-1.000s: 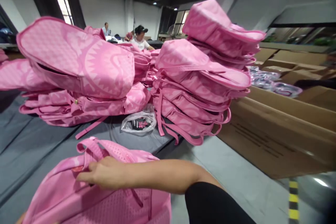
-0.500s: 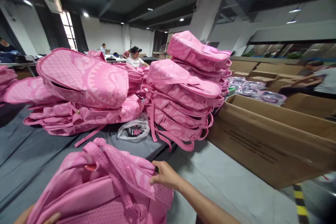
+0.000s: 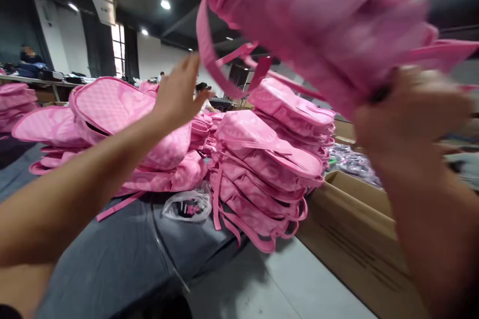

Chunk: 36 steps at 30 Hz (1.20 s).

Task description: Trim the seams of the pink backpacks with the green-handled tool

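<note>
High on the right, a pink backpack [image 3: 307,25] hangs in the air, smeared by motion, with its straps dangling. My right hand [image 3: 411,104] is closed round its lower right part. My left hand [image 3: 179,87] is raised beside the backpack's loose strap, fingers stretched and apart from it, holding nothing. Beyond the hands stands a stack of pink backpacks [image 3: 262,174], piled flat with straps hanging over the table edge. Left of it lies another pile of pink backpacks [image 3: 112,109], partly hidden by my left forearm.
A clear plastic bag [image 3: 189,205] with black and pink pieces lies on the grey-covered table [image 3: 123,249]. To the right stands an open cardboard box [image 3: 344,239]; plastic-wrapped items [image 3: 352,162] lie behind it. Other people are farther back, one with a dark cap [image 3: 203,88].
The backpack has gone from the near table edge up into the air on the right, in my right hand. My left hand has let go of it and risen.
</note>
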Each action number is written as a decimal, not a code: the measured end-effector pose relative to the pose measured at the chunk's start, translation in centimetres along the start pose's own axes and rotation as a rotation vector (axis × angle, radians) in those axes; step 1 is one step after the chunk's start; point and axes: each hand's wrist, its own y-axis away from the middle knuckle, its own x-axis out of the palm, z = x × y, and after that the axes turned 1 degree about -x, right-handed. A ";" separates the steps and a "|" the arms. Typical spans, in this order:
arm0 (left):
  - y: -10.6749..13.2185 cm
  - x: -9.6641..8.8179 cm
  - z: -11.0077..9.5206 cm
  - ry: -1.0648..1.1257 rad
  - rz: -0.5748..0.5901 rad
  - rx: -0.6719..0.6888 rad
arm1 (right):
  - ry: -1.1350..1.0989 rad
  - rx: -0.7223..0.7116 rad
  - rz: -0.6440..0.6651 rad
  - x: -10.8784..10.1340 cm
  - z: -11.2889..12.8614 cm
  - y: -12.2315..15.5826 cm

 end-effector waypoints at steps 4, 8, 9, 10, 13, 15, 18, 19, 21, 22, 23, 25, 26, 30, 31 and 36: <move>8.6 7.1 7.5 -0.265 0.180 0.094 | 0.082 -0.119 0.184 10.4 4.5 0.9; 12.8 10.5 14.0 -0.447 0.353 0.037 | 0.054 -0.177 0.430 19.8 6.0 4.9; 13.0 11.0 14.8 -0.469 0.402 0.046 | 0.052 -0.173 0.463 21.3 6.0 5.8; 13.1 11.3 15.4 -0.486 0.444 0.054 | 0.053 -0.167 0.483 22.3 5.9 6.4; 12.7 12.1 15.9 -0.526 0.513 0.062 | 0.082 -0.142 0.471 23.6 5.2 6.9; 12.2 12.6 15.9 -0.540 0.529 0.060 | 0.101 -0.122 0.477 23.6 4.4 6.3; 11.6 13.4 16.1 -0.524 0.549 0.039 | 0.097 -0.083 0.593 23.3 3.4 5.4; 11.5 13.6 16.3 -0.501 0.556 0.032 | 0.082 -0.072 0.600 23.1 3.2 5.5; 11.5 14.0 16.6 -0.446 0.571 0.021 | 0.023 -0.077 0.485 22.3 3.2 6.7; 11.5 14.1 16.7 -0.422 0.574 0.015 | -0.017 -0.086 0.379 21.7 3.4 8.0; 11.5 14.1 16.7 -0.403 0.573 0.009 | -0.071 -0.103 0.275 21.1 3.7 9.7; 11.3 13.5 16.5 -0.385 0.548 -0.019 | -0.203 -0.156 0.202 20.0 4.4 14.4; 11.0 12.7 16.3 -0.378 0.520 -0.045 | -0.319 -0.222 0.262 19.5 4.8 17.3; 8.5 5.2 15.2 -0.354 0.265 -0.188 | -0.646 -0.313 0.649 18.8 6.6 28.1; 7.7 2.3 15.0 -0.342 0.162 -0.224 | -0.696 -0.284 0.717 18.7 7.2 29.8; 7.1 -12.7 13.6 -0.189 -0.310 -0.369 | -1.054 -0.106 0.823 16.1 13.6 30.1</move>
